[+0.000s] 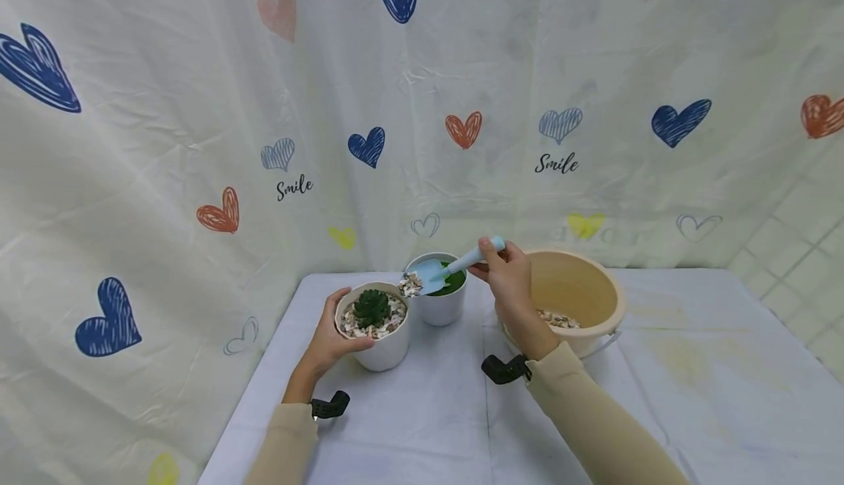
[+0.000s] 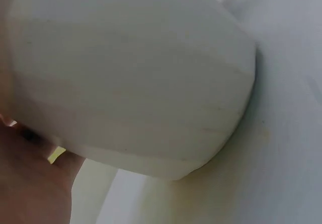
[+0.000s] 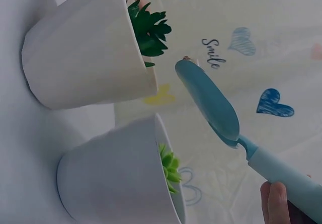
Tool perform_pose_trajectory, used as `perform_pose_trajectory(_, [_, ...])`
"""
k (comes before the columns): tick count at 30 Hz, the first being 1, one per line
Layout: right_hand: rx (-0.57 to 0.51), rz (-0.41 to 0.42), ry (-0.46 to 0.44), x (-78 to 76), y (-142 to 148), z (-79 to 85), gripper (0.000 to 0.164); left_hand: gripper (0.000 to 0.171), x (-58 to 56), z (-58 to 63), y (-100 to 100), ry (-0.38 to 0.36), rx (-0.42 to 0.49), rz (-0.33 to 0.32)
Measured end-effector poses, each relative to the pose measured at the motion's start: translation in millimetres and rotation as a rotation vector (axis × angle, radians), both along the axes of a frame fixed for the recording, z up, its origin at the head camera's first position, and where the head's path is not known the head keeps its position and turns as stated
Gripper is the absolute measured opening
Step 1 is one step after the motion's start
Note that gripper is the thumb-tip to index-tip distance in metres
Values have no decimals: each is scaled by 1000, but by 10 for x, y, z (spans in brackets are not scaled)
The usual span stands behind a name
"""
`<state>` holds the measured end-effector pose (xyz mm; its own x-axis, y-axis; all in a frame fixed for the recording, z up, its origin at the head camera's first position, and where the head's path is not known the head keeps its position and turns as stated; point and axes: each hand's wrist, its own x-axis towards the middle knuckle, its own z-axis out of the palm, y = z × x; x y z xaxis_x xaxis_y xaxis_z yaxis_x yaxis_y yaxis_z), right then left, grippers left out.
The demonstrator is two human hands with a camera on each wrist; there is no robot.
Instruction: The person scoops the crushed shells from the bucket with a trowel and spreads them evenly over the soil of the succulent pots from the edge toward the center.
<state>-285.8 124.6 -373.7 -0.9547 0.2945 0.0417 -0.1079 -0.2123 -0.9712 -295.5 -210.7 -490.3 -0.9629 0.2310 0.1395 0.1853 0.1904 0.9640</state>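
Observation:
My right hand [image 1: 511, 280] grips the handle of a light blue garden trowel [image 1: 433, 275]. Small pale stones [image 1: 410, 284] sit on the trowel's tip, level with the rim of the nearer white pot [image 1: 385, 353]. That pot holds a dark green succulent [image 1: 372, 308] ringed by more stones. Around the pot's left side my left hand [image 1: 332, 340] is wrapped, thumb along the front rim. In the right wrist view the trowel's blade [image 3: 209, 100] tilts toward the dark succulent, above both pots. A second white pot [image 1: 440, 313] with a bright green plant [image 3: 170, 168] stands behind, partly covered by the trowel.
A cream bucket [image 1: 596, 340] with a handle stands right of the pots, stones [image 1: 559, 319] on its bottom; my right forearm passes in front of it. A white cloth [image 1: 428, 426] covers the table. Behind it hangs a curtain [image 1: 409, 67] printed with hearts.

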Motion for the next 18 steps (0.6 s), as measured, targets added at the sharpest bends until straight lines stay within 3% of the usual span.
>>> perform_pose_trajectory(10, [21, -3, 11, -31, -27, -2, 33, 114, -50, 11, -57, -39, 21, -115])
perform_pose_trajectory(18, [53, -2, 16, -72, -55, -28, 36, 116, -86, 29, -96, -66, 101, -238])
